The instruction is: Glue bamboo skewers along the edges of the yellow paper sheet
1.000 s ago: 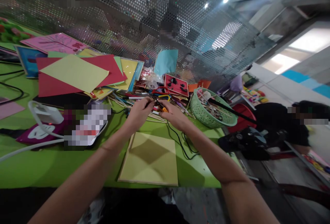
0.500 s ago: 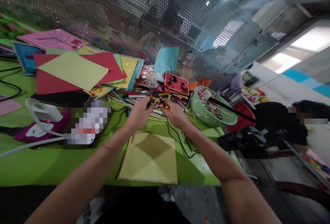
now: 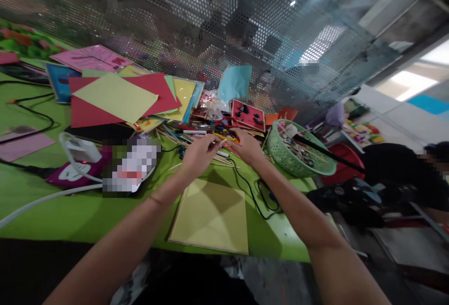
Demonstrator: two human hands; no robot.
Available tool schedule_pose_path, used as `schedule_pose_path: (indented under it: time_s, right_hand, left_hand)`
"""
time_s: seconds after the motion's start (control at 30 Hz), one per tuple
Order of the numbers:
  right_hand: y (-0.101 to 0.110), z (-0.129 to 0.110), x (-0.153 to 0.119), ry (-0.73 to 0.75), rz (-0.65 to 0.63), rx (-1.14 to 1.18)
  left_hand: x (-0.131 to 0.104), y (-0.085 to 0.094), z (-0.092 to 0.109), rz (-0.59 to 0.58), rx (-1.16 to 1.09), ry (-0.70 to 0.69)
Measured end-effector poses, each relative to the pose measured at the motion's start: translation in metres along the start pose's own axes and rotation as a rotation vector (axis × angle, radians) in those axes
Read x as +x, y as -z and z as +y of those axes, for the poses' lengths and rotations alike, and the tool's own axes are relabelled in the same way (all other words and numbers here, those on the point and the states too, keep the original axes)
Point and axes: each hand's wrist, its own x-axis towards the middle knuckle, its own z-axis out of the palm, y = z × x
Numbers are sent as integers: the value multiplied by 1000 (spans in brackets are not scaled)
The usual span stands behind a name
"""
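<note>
My left hand (image 3: 200, 155) is closed over the front of a craft pile, its fingertips pinched on what looks like a thin pale stick (image 3: 223, 142). Just to its right, my right hand (image 3: 248, 147) reaches into the same pile. Its thumb and index finger are apart, with a yellow-orange item (image 3: 235, 141) showing between them; the other fingers are partly hidden. Loose wooden sticks (image 3: 224, 159) and a white marker (image 3: 195, 132) lie around both hands. Below my wrists, a square pale-yellow board (image 3: 210, 221) rests flat near the table's front edge.
A green basket (image 3: 298, 167) of sticks stands right, before a red bowl (image 3: 347, 155). Left are stacked coloured papers (image 3: 115, 97), a purple power strip (image 3: 75, 171) and cables. A red board with dark stones (image 3: 248, 115) lies behind. A black cable (image 3: 245, 183) crosses the green table (image 3: 133, 221).
The view has swung slightly left, so everything sits further right. My right hand's thumb and index finger have spread, and a dark item between my hands no longer shows.
</note>
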Motion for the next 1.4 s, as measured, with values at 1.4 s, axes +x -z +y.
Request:
schedule_pose_path:
  time_s: [1.4]
  right_hand:
    - [-18, 12, -156, 103, 159, 63]
  left_hand:
    - [-26, 30, 10, -313, 123, 50]
